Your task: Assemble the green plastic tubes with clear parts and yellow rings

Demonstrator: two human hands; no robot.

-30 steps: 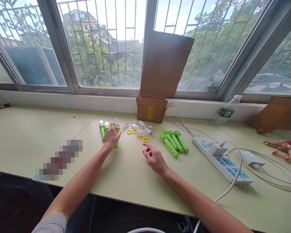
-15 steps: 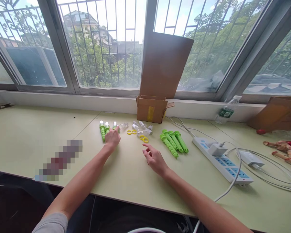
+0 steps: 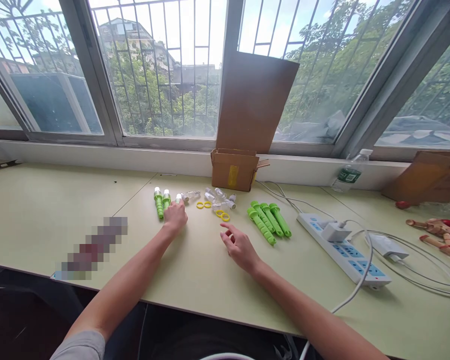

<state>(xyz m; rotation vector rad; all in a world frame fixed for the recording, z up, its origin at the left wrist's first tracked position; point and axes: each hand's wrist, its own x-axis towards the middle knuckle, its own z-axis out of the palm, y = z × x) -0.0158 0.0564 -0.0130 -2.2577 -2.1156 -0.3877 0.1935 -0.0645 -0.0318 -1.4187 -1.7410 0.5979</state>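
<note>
My left hand (image 3: 175, 216) is closed around a green tube with a white top (image 3: 178, 198); only its upper end shows past the fingers. Two similar white-topped green tubes (image 3: 158, 204) lie just left of it. A clear plastic piece (image 3: 192, 195) lies right beyond the fingertips. Nearer the middle are several clear plastic pieces with white ends (image 3: 220, 193) and several yellow rings (image 3: 225, 217). My right hand (image 3: 240, 246) hovers over or rests on the table in front of the rings, holding nothing, its thumb and index finger apart.
Several green ribbed tubes (image 3: 262, 225) lie right of my right hand. Beyond them is a white power strip (image 3: 345, 250) with chargers and looping cables. An open cardboard box (image 3: 225, 170) stands by the window, a plastic bottle (image 3: 348, 172) farther right. Wooden pieces (image 3: 440, 235) lie at the right edge.
My left hand has shifted slightly right and nearer with the green tube, and the clear piece beside it has moved a little. My right hand stays in place.
</note>
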